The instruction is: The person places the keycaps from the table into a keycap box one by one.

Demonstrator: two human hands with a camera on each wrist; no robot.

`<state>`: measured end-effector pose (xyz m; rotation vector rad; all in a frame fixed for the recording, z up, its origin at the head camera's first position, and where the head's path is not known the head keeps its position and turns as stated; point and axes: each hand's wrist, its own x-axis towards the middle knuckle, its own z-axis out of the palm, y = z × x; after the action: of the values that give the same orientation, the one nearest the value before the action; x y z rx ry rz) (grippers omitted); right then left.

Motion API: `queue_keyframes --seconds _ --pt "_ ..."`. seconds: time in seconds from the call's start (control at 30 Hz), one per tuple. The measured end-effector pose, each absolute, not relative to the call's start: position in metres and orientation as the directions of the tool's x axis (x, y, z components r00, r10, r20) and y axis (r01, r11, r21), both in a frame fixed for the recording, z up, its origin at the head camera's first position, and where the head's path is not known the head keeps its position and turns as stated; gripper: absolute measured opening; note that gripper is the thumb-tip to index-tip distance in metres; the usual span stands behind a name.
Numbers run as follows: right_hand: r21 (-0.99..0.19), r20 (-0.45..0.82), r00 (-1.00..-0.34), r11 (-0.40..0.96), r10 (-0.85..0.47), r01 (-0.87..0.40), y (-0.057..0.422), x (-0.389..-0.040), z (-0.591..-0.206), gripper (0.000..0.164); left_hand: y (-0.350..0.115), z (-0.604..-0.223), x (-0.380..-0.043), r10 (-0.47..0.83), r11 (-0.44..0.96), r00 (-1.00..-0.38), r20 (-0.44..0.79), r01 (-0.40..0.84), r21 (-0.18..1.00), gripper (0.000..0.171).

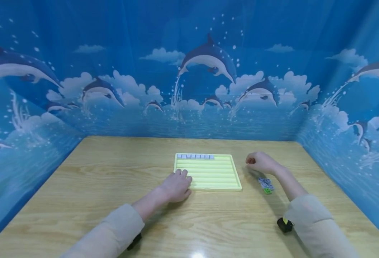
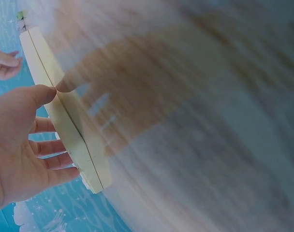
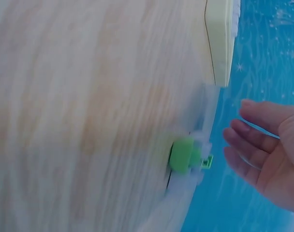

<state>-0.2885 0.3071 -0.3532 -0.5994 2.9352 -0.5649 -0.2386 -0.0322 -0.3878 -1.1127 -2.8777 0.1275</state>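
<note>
A pale yellow ridged tray (image 1: 208, 173) lies on the table, with a row of small lilac-blue square pieces (image 1: 195, 156) along the left part of its far edge. My left hand (image 1: 175, 185) holds the tray's near left corner. In the left wrist view the thumb (image 2: 43, 94) touches the tray's front side, with the fingers over the top. To the right of the tray, my right hand (image 1: 261, 162) hovers, fingers loosely bent; in the right wrist view nothing shows between thumb and fingers (image 3: 251, 145). Beneath it lie several loose lilac-blue pieces (image 1: 263, 182) and a green one (image 1: 267, 191).
The wooden table (image 1: 112, 172) extends around the tray. Blue dolphin-print curtains (image 1: 189, 122) stand along its back and both sides. A small black object (image 1: 285, 225) shows at the right sleeve.
</note>
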Motion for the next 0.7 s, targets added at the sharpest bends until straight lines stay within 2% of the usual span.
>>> queue_keyframes --seconds 0.33,0.53,0.7 --pt "-0.369 -0.162 -0.908 0.877 -0.387 -0.308 0.328 -0.275 -0.356 0.014 -0.033 -0.389 -0.239 0.678 0.733 -0.735 0.024 0.673 -0.099 0.028" --pt "-0.336 -0.259 -0.898 0.904 -0.357 -0.263 0.327 -0.269 -0.354 0.018 -0.033 -0.389 -0.239 0.678 0.734 -0.735 0.035 0.672 -0.096 0.027" --pt "-0.303 -0.292 -0.887 0.914 -0.358 -0.269 0.324 -0.266 -0.355 0.017 -0.033 -0.388 -0.238 0.679 0.733 -0.734 0.028 0.674 -0.098 0.027"
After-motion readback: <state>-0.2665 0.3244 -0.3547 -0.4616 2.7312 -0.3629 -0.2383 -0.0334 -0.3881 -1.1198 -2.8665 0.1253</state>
